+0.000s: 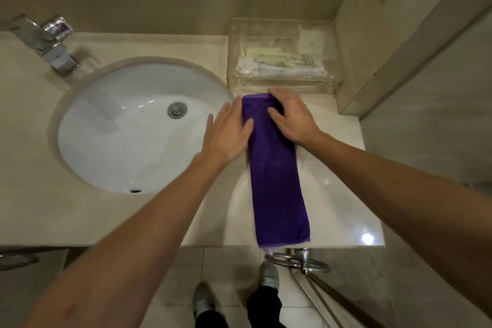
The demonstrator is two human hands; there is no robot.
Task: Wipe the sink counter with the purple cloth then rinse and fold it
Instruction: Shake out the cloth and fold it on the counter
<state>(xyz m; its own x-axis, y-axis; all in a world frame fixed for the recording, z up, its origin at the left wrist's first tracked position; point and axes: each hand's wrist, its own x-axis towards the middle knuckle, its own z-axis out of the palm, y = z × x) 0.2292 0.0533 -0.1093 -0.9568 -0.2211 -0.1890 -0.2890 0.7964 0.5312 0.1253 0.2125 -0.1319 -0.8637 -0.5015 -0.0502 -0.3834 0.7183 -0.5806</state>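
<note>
The cloth [277,173], purple and folded into a long narrow strip, lies flat on the counter [338,194] to the right of the sink [127,125]. It runs from just short of the clear box [282,53] at the back right corner down to the front edge, where its near end reaches the lip and a pale scrap shows just past it; whether that scrap belongs to the cloth cannot be told.

The left hand [226,133] lies flat with fingers straight and spread, its thumb on the cloth's left edge, the rest over the counter strip between cloth and sink rim. It grasps nothing. The right hand [290,117] rests palm-down on the far end of the cloth, fingers loosely bent over the fabric; whether they pinch a layer or only press cannot be told, since the palm hides the cloth beneath it.

The box holds pale packets, their print unreadable through the glare. The tap [50,42] stands at the back left, partly blurred. A light reflection marks the front right corner of the counter. Below the front edge a metal ring [300,261] is partly hidden by the counter. Two shoes [205,298] show on the floor tiles, legs cut off by the frame.
</note>
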